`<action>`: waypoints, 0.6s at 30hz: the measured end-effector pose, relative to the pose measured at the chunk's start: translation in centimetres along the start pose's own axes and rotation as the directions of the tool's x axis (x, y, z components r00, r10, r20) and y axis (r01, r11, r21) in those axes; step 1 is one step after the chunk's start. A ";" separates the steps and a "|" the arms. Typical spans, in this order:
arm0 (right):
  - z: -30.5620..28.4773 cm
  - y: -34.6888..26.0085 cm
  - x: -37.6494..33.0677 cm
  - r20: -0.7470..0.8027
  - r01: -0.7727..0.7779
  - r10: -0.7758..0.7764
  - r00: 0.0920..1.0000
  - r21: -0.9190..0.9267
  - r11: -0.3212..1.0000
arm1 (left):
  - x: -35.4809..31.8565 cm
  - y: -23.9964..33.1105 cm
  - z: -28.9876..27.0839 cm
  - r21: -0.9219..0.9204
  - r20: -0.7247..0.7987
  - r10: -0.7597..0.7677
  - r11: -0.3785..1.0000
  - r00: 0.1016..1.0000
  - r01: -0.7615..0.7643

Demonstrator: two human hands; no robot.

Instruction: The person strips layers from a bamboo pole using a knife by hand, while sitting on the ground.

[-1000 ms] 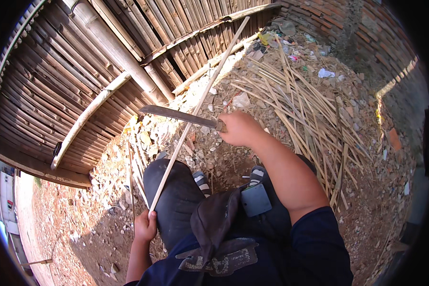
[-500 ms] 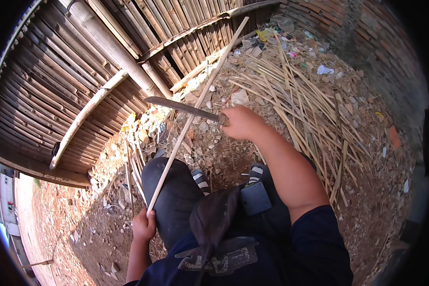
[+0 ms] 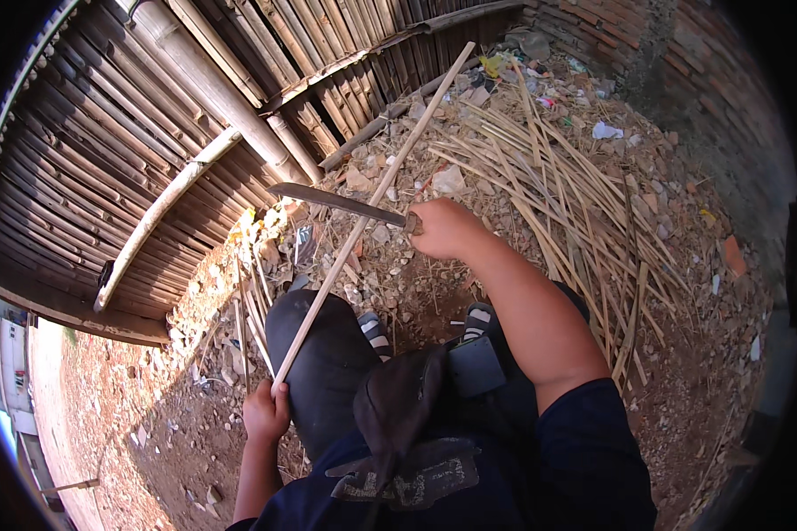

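The right hand (image 3: pixel 443 228) is wrapped tight round the handle of a knife (image 3: pixel 341 203), fingers curled shut, with the dark blade reaching out to the left and lying across a long strip (image 3: pixel 372 199) of bamboo. The left hand (image 3: pixel 267 411) is closed round the strip's near end, low beside the knee, so that the strip runs up and away from the body toward the fence (image 3: pixel 133 142). Blade and strip appear to touch where they cross, though the contact itself cannot be made out for certain.

For the shaving to be done well, it is judged that the strip should be held firm and steady at its near end, the blade kept at a shallow angle to the surface, and each stroke driven away from the body and clear of the knee. A heap of split slats (image 3: pixel 558 195) is spread over the rubble to the right.
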State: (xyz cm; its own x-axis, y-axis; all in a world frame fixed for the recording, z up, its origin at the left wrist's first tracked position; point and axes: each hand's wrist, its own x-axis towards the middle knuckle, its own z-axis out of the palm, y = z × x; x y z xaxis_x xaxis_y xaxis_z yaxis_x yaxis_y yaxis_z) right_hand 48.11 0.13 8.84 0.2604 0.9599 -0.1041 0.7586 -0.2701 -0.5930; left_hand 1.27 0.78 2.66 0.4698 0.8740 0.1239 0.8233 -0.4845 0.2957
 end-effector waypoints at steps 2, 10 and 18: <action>0.0 -0.9 -0.5 0.024 0.017 -0.016 1.000 -0.032 0.999 | -0.1 -0.4 0.2 0.001 -0.006 0.013 1.000 1.000 -0.013; 0.0 -0.1 -0.1 0.180 0.125 -0.106 0.978 -0.099 0.987 | -0.2 -0.4 0.4 -0.038 -0.026 0.022 0.999 0.999 -0.023; -0.4 0.6 0.0 -0.032 -0.046 0.046 0.998 0.001 0.999 | 0.0 0.0 0.2 -0.034 -0.014 0.014 0.999 1.000 -0.015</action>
State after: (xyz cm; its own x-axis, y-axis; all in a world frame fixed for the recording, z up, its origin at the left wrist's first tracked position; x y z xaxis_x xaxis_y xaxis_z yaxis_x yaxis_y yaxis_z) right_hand 48.82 -0.07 8.79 0.3141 0.9434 -0.1062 0.7451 -0.3143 -0.5883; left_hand 1.32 0.75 2.42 0.4773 0.8673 0.1410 0.8050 -0.4959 0.3256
